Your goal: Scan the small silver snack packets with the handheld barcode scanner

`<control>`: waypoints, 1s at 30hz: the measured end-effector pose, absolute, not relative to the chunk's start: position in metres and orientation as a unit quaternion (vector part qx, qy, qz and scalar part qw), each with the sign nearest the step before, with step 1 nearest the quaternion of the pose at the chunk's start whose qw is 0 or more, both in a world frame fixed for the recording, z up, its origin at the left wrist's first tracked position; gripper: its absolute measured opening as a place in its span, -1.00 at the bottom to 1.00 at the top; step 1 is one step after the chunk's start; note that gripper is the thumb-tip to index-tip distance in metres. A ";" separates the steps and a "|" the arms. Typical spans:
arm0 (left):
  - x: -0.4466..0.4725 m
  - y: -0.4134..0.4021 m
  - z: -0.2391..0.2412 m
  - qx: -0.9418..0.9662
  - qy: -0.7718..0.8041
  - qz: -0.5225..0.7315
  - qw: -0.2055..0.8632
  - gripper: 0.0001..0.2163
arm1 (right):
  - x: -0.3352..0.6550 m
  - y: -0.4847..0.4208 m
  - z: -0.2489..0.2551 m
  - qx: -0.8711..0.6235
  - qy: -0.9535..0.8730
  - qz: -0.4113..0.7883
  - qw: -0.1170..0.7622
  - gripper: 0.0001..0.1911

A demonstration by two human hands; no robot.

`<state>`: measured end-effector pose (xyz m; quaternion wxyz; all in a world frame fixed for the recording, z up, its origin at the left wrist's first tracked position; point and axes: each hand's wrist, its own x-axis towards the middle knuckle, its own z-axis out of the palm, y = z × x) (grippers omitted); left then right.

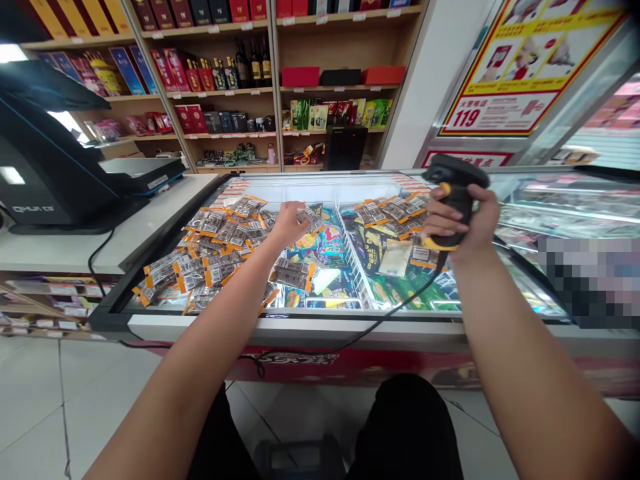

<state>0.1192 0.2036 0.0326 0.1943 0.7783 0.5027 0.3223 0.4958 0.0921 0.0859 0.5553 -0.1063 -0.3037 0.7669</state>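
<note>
Both hands have busy fingers: those of the right hand (pixel 483 225) are wrapped around a barcode scanner (pixel 459 203), right of centre in the frame. Near the middle, the left hand (pixel 290 223) curls its fingers at a packet (pixel 315 219); I cannot tell whether they pinch it. Orange-edged packets (pixel 233 233) lie heaped left of centre on the freezer (pixel 200 329). A black cable (pixel 367 330) droops from the scanner across the freezer's front. Far left, a counter (pixel 35 250) carries a black machine (pixel 50 160); shelves (pixel 345 47) fill the top.
</note>
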 end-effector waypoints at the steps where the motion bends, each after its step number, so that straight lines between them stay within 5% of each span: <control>1: 0.119 0.200 0.031 0.804 0.491 0.290 0.170 -0.59 | 0.500 0.092 0.086 -0.032 -0.236 0.784 0.573 -0.64; 5: 0.126 0.183 0.028 0.810 0.547 0.195 0.076 -0.54 | 0.505 0.083 0.082 0.361 0.187 0.766 0.498 -0.61; 8: 0.133 0.174 0.030 0.795 0.578 0.181 0.041 -0.53 | 0.507 0.074 0.081 0.615 0.546 0.529 0.209 -0.75; 10: 0.136 0.171 0.034 0.803 0.572 0.161 0.047 -0.49 | 0.511 0.071 0.081 0.676 0.654 0.339 0.003 -0.82; 12: 0.140 0.170 0.037 0.818 0.554 0.144 0.062 -0.43 | 0.514 0.071 0.081 0.691 0.674 0.240 -0.102 -0.77; 18: 0.158 0.170 0.037 0.886 0.412 0.134 0.163 -0.35 | 0.512 0.073 0.082 0.729 0.604 0.322 0.028 -0.77; 22: 0.159 0.175 0.034 0.879 0.427 0.169 0.129 -0.31 | 0.507 0.075 0.081 0.736 0.573 0.345 0.104 -0.76; 30: 0.160 0.168 0.041 0.901 0.370 0.147 0.170 -0.45 | 0.508 0.075 0.084 0.708 0.659 0.255 0.001 -0.78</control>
